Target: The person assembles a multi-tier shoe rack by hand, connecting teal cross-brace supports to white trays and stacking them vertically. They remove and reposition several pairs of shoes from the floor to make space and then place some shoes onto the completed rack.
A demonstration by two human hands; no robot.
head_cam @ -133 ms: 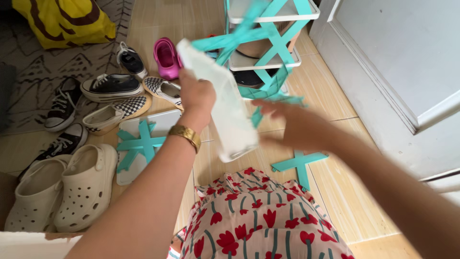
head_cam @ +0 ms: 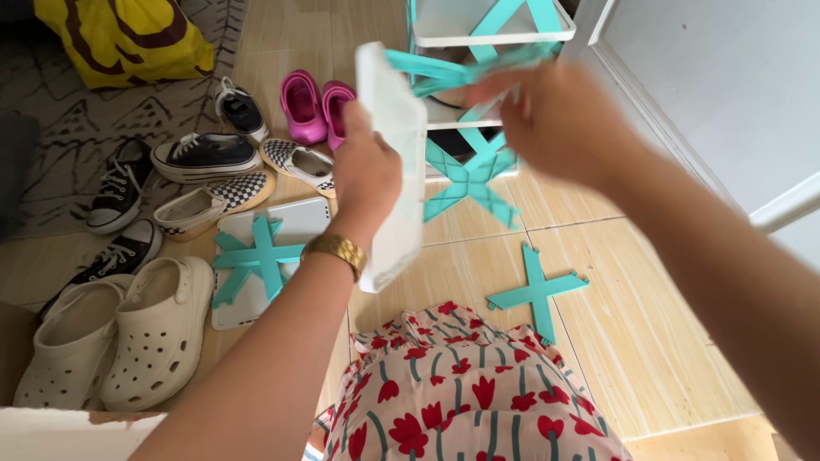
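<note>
Head view: we look down at two bare arms working over a tiled floor, a red-flowered garment at the bottom edge.
Built so far: the white-and-teal plastic shoe rack stands by the white door with at least two white shelves joined by teal cross braces — we judge it partly assembled.
Left to fit: one teal plastic X-shaped brace lies loose on the tiles, and two more teal braces rest on a flat white shelf panel beside the shoes.
Left hand: raised, wrist with a gold watch — fingers clamped round the edge of a white rectangular plastic shelf tray, held tilted on edge just in front of the rack.
Right hand: up at the rack's side, blurred; fingers seem closed on a teal brace there, though we cannot tell for sure.
Around: cream clogs, pink clogs, and black and checkered sneakers on the floor.
</note>
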